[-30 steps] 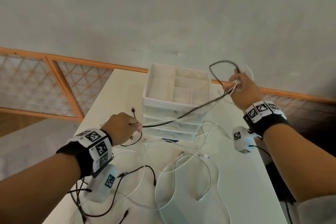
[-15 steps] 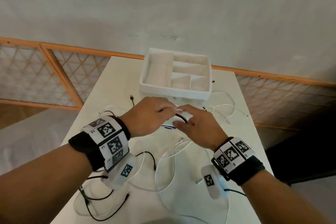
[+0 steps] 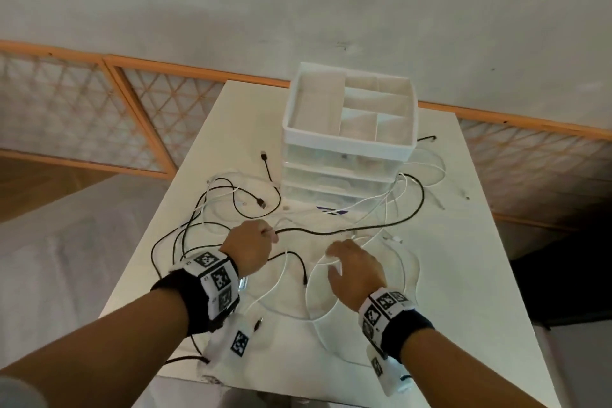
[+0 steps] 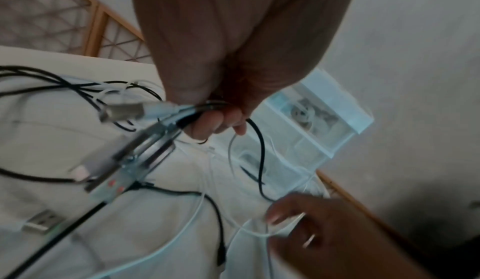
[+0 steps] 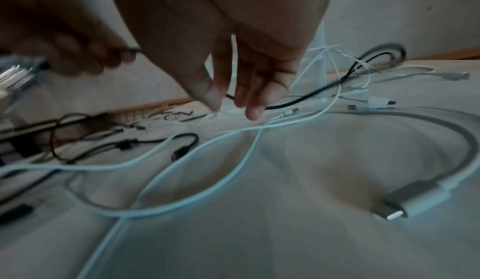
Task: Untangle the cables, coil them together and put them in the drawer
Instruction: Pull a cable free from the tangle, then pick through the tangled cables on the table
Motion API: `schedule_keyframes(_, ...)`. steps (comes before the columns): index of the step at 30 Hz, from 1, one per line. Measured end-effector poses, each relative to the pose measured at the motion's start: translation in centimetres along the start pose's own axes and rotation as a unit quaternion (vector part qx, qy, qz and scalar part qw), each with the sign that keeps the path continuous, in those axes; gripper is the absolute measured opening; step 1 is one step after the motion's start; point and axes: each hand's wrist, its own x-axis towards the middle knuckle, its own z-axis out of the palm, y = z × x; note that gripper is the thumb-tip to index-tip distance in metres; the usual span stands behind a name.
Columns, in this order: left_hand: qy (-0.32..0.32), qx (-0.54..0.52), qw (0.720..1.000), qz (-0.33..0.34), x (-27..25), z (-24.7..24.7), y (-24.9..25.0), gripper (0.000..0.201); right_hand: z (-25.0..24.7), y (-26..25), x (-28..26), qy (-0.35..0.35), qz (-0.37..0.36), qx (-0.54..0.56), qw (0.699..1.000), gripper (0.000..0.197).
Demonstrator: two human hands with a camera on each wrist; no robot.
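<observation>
Several black and white cables lie tangled on the white table point(image 3: 463, 275). My left hand point(image 3: 268, 233) grips a black cable point(image 3: 331, 233) together with a white one; in the left wrist view its curled fingers point(image 4: 215, 123) hold them just behind their USB plugs point(image 4: 122, 113). The black cable runs right and curves up beside the drawer unit point(image 3: 347, 142). My right hand point(image 3: 334, 250) hovers low with fingers spread and fairly straight point(image 5: 254, 102), their tips at a thin white cable loop point(image 3: 314, 278). All drawers look closed.
The drawer unit stands at the table's far middle, its top tray point(image 3: 318, 109) holding nothing. Loose plugs lie left of it point(image 3: 261, 202) and near my right wrist point(image 5: 405, 201). An orange lattice railing point(image 3: 132, 116) runs behind the table.
My right hand let go of the black cable it held up at the right and came down to the table. Both hands moved together, then slightly apart, low over the tangle.
</observation>
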Motion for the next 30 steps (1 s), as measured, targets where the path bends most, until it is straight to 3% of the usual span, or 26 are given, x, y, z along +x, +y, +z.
schedule_keyframes(3,-0.008,-0.056,0.998,0.029,-0.4,-1.0,1.6,0.02,1.1,-0.4,0.7,-0.08,0.018,-0.089,0.993,0.036)
schedule_keyframes(6,-0.005,-0.116,0.992,0.043,-0.6,-1.5,2.6,0.026,1.0,-0.7,1.1,-0.08,0.011,-0.149,0.986,0.023)
schedule_keyframes(11,0.01,-0.161,0.982,0.097,-0.8,-2.4,4.0,0.027,-4.8,-2.1,1.6,0.042,-0.061,-0.012,0.997,0.02)
schedule_keyframes(14,0.006,-0.168,0.972,0.165,-0.3,-2.4,4.9,0.026,-9.9,-3.6,1.2,0.149,-0.174,0.066,0.971,0.022)
schedule_keyframes(18,-0.067,-0.265,0.942,0.192,-0.6,-1.8,6.9,0.026,-15.0,-5.1,0.6,0.245,-0.189,0.108,0.945,0.014)
schedule_keyframes(25,-0.158,-0.294,0.932,0.143,-0.8,-1.8,6.5,0.029,-17.7,-4.2,0.2,0.31,-0.137,0.133,0.931,0.008)
schedule_keyframes(28,-0.16,-0.253,0.94,0.163,-0.8,-2.8,7.1,0.036,-16.9,-4.2,-0.2,0.283,-0.103,0.188,0.935,0.007)
schedule_keyframes(30,-0.144,-0.219,0.948,0.183,-1.1,-3.7,8.0,0.028,-15.7,-4.2,-0.4,0.251,-0.12,0.208,0.938,0.009)
